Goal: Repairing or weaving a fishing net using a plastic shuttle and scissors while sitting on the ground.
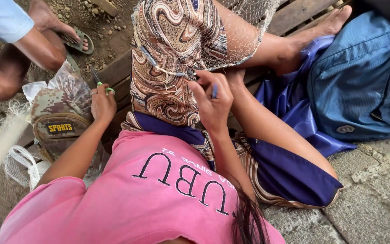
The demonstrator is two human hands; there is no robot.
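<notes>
Your right hand (pixel 213 101) pinches a blue tool (pixel 214 91) at the net (pixel 231 45) just above. Your left hand (pixel 102 103) grips green scissors (pixel 100 81).

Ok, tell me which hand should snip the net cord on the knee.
Left, probably. The left hand already holds the green-handled scissors, though off to the side of the net; the right hand is busy at the cord, its fingers gripping a blue tool.

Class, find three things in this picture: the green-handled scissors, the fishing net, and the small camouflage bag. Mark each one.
scissors (pixel 101 84), head view, on the green handle in the left hand.
fishing net (pixel 244 34), head view, on the mesh draped over the knee.
camouflage bag (pixel 55 113), head view, on its front panel.
</notes>
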